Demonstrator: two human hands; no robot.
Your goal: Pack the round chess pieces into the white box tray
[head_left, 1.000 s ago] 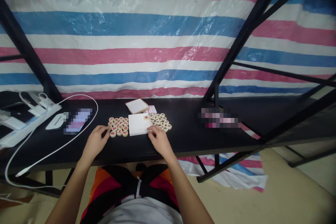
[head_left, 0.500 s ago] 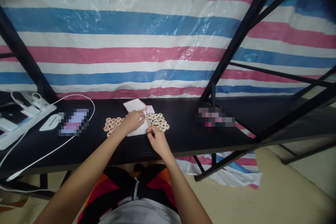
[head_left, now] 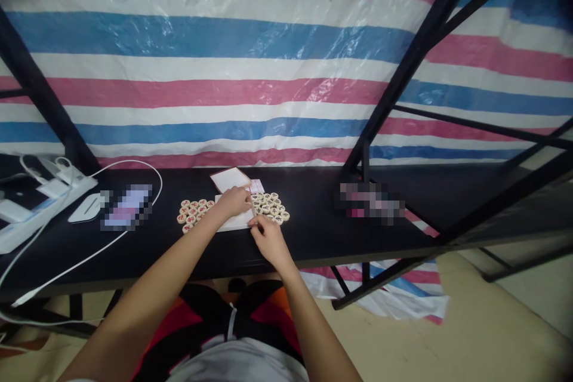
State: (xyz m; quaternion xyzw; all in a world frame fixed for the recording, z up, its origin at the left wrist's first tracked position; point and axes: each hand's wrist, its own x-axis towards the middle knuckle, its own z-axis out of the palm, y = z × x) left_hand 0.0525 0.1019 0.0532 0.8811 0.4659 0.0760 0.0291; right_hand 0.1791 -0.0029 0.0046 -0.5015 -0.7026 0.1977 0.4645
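A shallow white box (head_left: 236, 221) lies on the black table between two groups of round pieces. Red-marked pieces (head_left: 192, 210) are on its left, dark-marked pieces (head_left: 274, 206) on its right. Over the upper right of the box is my left hand (head_left: 235, 200), its fingers bent together; what they hold, if anything, is too small to make out. My right hand (head_left: 265, 231) has its fingers closed at the box's right edge, with the pinch too small to read. Behind the box lies an open lid (head_left: 230, 179), beside a pink and white paper (head_left: 256, 186).
A power strip (head_left: 49, 203) with white cables, a white flat device (head_left: 88, 208) and a blurred phone-like object (head_left: 128, 208) are at the left. A blurred item (head_left: 371, 200) lies at the right, near the black metal frame (head_left: 403, 77). Striped sheeting hangs behind.
My left hand has shifted slightly to the right and up over the box, its fingers drawn in more. My right hand stays at the box's right edge.
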